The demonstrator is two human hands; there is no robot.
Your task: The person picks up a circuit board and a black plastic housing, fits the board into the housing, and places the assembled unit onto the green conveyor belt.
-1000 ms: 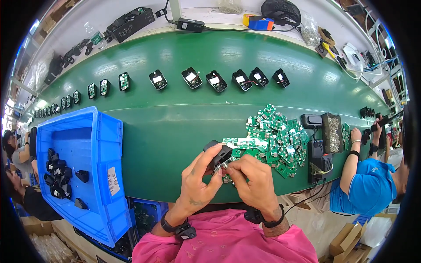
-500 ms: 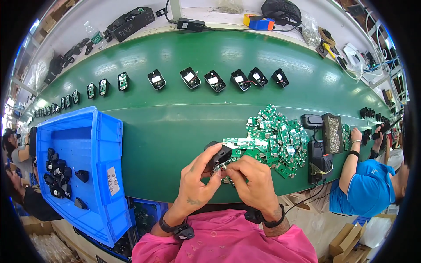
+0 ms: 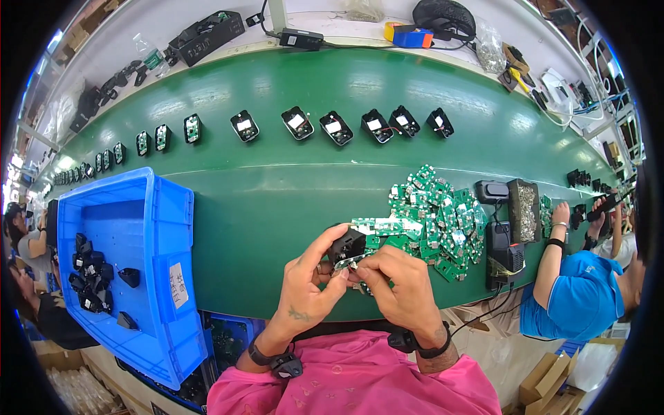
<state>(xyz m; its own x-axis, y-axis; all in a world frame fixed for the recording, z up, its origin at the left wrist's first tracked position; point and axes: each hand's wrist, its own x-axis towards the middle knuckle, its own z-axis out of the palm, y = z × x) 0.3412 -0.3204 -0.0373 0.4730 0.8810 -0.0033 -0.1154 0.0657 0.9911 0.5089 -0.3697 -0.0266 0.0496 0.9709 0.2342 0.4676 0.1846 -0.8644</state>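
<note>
My left hand is closed round a black plastic housing, its thumb at the lower edge. A small green circuit board sits at the near side of the housing, partly hidden by my fingers. My right hand pinches at that board, thumb and forefinger together; what lies between the fingertips is too small to make out. Just beyond both hands spreads a heap of green circuit boards, some of them reaching behind the housing.
A blue crate holding black housings stands at the left. Open black housings form a row along the green bench. At right are a black power-tool battery charger, a tray of small metal parts and a co-worker in blue.
The black housing has tipped in my left hand, so more of its dark hollow inside faces up. My right hand stays at the board. The housings in the far row have shifted slightly left.
</note>
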